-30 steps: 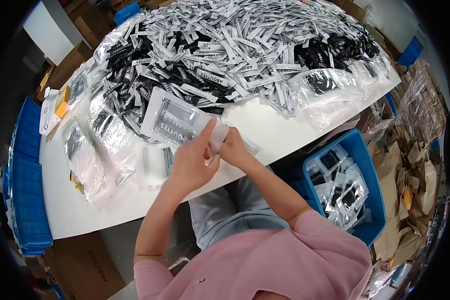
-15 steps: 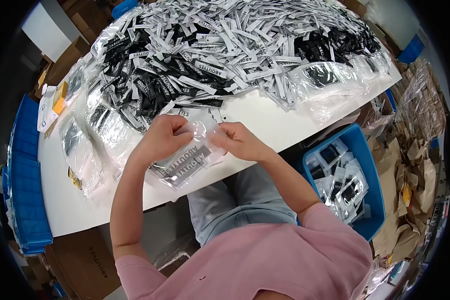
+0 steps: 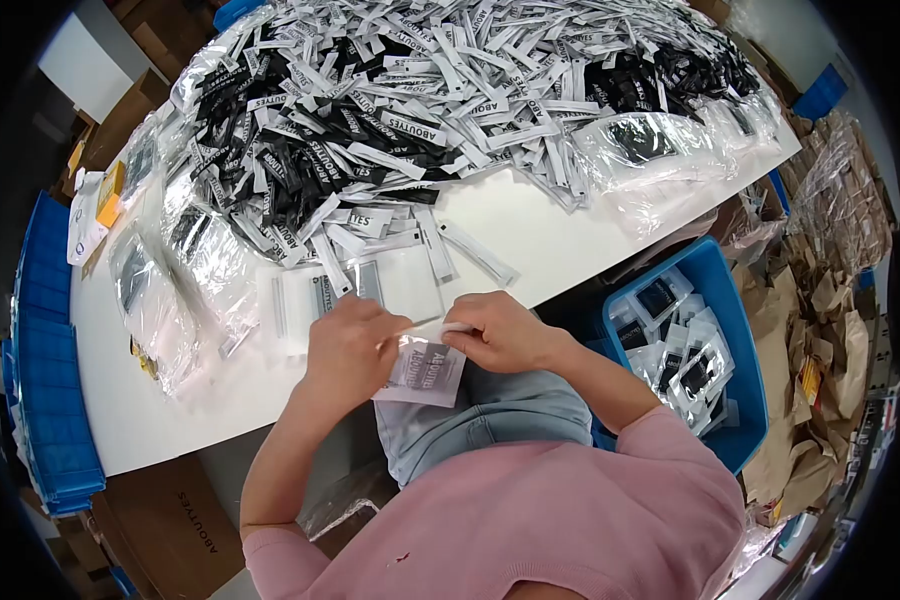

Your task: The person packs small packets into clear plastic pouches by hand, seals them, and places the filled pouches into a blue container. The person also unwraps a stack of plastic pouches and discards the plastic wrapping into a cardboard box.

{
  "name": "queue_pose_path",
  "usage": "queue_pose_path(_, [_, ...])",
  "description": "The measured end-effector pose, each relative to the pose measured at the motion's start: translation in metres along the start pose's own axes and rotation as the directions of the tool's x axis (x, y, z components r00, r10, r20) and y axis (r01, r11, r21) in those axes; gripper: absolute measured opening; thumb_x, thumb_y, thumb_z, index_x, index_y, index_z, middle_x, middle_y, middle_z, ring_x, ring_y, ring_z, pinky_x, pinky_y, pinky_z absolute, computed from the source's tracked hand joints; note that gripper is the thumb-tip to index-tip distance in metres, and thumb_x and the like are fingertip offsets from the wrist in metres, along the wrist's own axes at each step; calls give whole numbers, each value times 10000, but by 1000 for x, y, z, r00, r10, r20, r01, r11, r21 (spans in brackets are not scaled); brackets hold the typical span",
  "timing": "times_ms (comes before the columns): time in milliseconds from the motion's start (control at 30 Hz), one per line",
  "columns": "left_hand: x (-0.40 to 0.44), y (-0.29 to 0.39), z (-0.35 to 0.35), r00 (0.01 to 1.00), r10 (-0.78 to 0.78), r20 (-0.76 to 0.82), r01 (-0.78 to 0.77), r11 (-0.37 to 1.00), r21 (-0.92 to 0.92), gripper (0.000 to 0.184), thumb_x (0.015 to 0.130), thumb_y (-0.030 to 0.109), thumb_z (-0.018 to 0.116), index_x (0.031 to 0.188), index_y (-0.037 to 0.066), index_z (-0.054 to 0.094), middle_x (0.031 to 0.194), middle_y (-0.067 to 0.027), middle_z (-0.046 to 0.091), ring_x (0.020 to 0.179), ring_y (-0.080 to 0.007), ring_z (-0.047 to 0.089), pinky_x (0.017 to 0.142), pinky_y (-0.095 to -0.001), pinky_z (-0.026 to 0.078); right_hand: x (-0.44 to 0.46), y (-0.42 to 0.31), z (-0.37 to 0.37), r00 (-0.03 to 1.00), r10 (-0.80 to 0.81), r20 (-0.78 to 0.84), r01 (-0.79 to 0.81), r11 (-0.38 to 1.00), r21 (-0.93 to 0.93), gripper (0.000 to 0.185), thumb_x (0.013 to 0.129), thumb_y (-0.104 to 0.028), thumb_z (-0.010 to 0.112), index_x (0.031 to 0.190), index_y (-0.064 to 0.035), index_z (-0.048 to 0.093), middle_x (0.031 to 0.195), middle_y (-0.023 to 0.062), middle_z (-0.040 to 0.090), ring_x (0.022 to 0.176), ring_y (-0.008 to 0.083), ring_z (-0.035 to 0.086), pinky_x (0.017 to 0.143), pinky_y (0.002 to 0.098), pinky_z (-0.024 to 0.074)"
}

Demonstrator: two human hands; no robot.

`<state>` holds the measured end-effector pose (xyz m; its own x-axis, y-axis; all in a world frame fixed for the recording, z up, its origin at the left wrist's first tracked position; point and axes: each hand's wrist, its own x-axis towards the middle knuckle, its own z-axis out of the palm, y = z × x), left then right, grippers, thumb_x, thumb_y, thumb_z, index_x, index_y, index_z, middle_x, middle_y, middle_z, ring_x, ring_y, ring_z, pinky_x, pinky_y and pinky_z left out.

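Head view: left hand (image 3: 353,350) and right hand (image 3: 505,332) each pinch one top end of a bag (image 3: 425,374), apparently keeping it taut, hanging at the near edge of the table (image 3: 530,235), loose packets (image 3: 460,110) heaped farther back, probably leaving elbow room.

I have sachets (image 3: 500,105) heaped on the table (image 3: 190,400) across the frame's top, a bag (image 3: 425,374) between left hand (image 3: 350,355) and right hand (image 3: 505,335) at centre, a tub (image 3: 741,350) with packs (image 3: 698,375) in it at right, bins (image 3: 48,380) at far left, and a box (image 3: 160,520) below the table, lower left.
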<state>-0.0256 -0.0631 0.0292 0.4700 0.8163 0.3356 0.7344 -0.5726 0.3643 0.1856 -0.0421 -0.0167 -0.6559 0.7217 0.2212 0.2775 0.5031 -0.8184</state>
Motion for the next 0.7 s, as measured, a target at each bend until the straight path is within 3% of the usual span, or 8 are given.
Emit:
queue_pose_path(233, [9, 18, 11, 969, 119, 215, -126, 992, 21, 43, 687, 94, 647, 682, 56, 627, 679, -80, 591, 612, -248, 569, 501, -359, 429, -21, -10, -6, 988, -149, -30, 137, 961, -239, 66, 718, -108, 594, 774, -74, 590, 661, 70, 516, 657, 270, 557, 565, 357, 456])
queue_pose_path(300, [7, 9, 16, 911, -94, 402, 143, 985, -92, 117, 703, 124, 659, 657, 27, 614, 623, -97, 571, 574, -254, 560, 501, -352, 431, -44, 1, -35, 990, -141, -11, 134, 963, -234, 65, 710, -88, 589, 774, -83, 599, 652, 64, 511, 640, 266, 555, 553, 357, 453])
queue_pose_path(367, [-6, -16, 20, 941, -147, 303, 187, 976, -108, 147, 700, 139, 672, 651, 13, 613, 593, -103, 561, 556, -252, 560, 508, -347, 438, -85, 14, -95, 984, 178, -3, -172, 945, -279, 44, 708, -108, 579, 699, -72, 603, 659, 86, 526, 639, 273, 558, 574, 363, 449])
queue_pose_path(400, [-14, -29, 18, 957, -203, 207, 234, 963, -133, 178, 697, 154, 684, 646, -1, 612, 564, -110, 552, 539, -249, 559, 515, -343, 445, -111, 20, -126, 885, 466, -16, -399, 738, -544, 77, 722, -121, 572, 683, -65, 608, 701, 103, 562, 685, 283, 572, 600, 372, 456])
queue_pose_path(433, [-20, -39, 11, 884, -298, 360, 365, 922, -132, 180, 682, 166, 701, 765, 16, 644, 747, -123, 614, 682, -249, 592, 609, -333, 479, -137, 15, -147, 825, 527, -204, -515, 552, -656, 77, 736, -127, 585, 728, -55, 612, 726, 112, 571, 703, 288, 571, 606, 369, 452])
queue_pose_path(533, [-23, -43, 19, 969, -153, 194, 175, 979, -107, 353, 657, 180, 718, 963, 32, 623, 1029, -153, 585, 924, -286, 560, 784, -354, 467, -147, 6, -161, 693, 347, -632, -706, 146, -693, 188, 738, -191, 634, 871, -58, 628, 824, 118, 621, 813, 271, 593, 651, 364, 474])
queue_pose_path(633, [2, -34, 42, 992, -73, 99, 62, 992, 108, 532, 635, 196, 732, 1106, 34, 548, 1205, -166, 485, 1102, -334, 459, 924, -383, 394, -80, 12, -121, 791, 461, -403, -603, 701, -381, 275, 747, -223, 647, 950, -40, 608, 869, 130, 628, 834, 282, 594, 690, 368, 467])
queue_pose_path(700, [16, -32, 51, 981, -106, 163, 86, 988, 130, 568, 626, 204, 739, 1122, 21, 534, 1199, -173, 487, 1112, -343, 453, 943, -392, 377, -38, 48, -71, 971, 46, -234, -166, 833, -528, 273, 766, -214, 619, 980, -47, 598, 874, 136, 621, 834, 295, 587, 715, 382, 469])
